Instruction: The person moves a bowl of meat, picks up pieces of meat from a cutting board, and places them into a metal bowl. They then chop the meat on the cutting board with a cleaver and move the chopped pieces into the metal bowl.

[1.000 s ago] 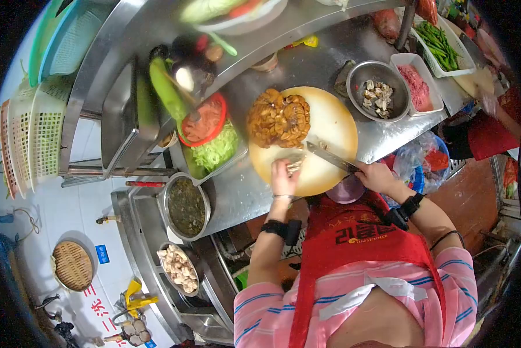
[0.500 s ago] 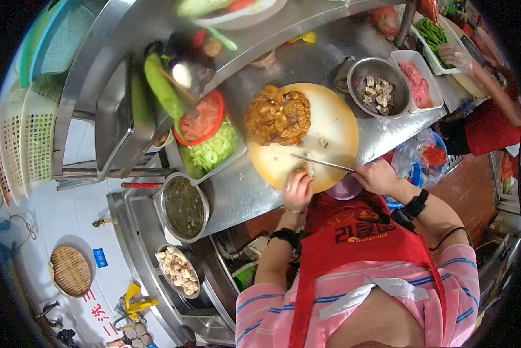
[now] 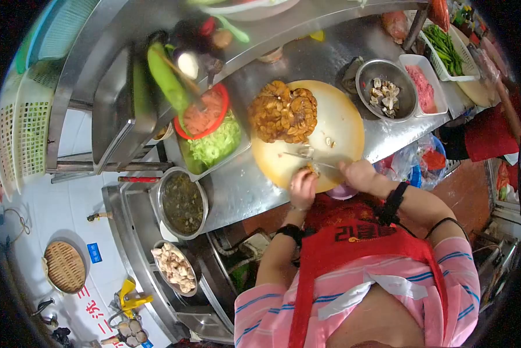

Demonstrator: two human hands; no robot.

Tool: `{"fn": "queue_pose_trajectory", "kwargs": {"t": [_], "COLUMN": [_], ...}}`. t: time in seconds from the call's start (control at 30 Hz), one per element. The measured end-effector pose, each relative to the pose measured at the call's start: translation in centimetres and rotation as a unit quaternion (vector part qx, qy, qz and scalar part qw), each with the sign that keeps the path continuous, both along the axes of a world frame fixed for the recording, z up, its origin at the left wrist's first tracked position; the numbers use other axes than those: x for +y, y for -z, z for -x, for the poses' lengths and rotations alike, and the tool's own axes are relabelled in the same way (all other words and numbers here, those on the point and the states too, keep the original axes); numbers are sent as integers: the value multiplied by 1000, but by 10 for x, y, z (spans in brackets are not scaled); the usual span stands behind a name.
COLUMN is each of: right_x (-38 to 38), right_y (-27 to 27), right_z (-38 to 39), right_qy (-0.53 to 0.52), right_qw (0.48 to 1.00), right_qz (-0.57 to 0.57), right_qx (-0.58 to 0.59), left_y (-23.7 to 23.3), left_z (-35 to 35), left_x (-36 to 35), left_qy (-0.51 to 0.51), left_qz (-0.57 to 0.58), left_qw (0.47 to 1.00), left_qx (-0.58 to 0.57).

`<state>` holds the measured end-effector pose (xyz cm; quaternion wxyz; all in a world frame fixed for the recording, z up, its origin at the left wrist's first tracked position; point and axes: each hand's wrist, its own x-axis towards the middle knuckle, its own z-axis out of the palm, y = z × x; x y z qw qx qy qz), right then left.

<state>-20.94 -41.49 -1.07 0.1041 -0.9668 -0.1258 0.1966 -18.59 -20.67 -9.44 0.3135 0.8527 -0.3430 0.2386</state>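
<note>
A round, cream-coloured cutting board [image 3: 343, 124] lies on the steel counter, with a large heap of glossy brown pieces [image 3: 283, 112] on its far left. My right hand [image 3: 360, 176] is closed round the handle of a knife [image 3: 324, 165], whose thin blade points left across the board. At the near edge of the board, my left hand [image 3: 303, 188] has its fingers curled over a small brownish piece of food [image 3: 312, 168], close to the blade. A few small pale scraps [image 3: 330, 141] lie beyond the knife.
Right of the board stand a steel bowl of cut pieces [image 3: 359, 87], a tub of pink minced meat [image 3: 421, 87] and a basket of green peppers [image 3: 446, 52]. Shredded greens [image 3: 214, 142] and a red-rimmed sieve [image 3: 223, 116] sit left. Another person's red garment [image 3: 492, 136] shows at right.
My right hand and the knife have shifted slightly left, bringing the blade nearer my left hand. The other person's hand has left the peppers. The whole view has shifted slightly.
</note>
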Motion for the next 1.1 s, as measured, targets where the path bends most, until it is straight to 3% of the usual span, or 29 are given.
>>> {"fn": "queue_pose_trajectory", "kwargs": {"t": [0.1, 0.27, 0.63, 0.67, 0.73, 0.9, 0.97, 1.1], "right_x": [-17, -35, 12, 15, 22, -4, -11, -21], "right_y": [-12, -29, -26, -12, 5, 3, 3, -15], "right_z": [6, 24, 2, -1, -4, 4, 13, 22], "right_qy": [52, 42, 2, 2, -3, 30, 46, 90], "right_qw": [998, 997, 997, 997, 998, 998, 997, 993], "right_qz": [-26, -66, 0, 1, -27, -44, -56, -70], "right_qx": [18, -26, 77, 74, -50, -43, -34, -41], "left_y": [4, 11, 17, 17, 10, 1, 3, 2], "left_z": [-1, -4, -5, -7, -7, -8, -7, -7], "left_x": [-5, -3, -2, -3, -2, -2, -3, -10], "left_qy": [-40, -24, -23, -20, -15, -9, -63, -61], "left_qz": [85, 43, 1, 3, 3, 32, 82, 77], "left_qw": [994, 999, 1000, 999, 1000, 999, 991, 994], "left_qx": [61, 15, -18, -28, -26, 21, 80, 52]}}
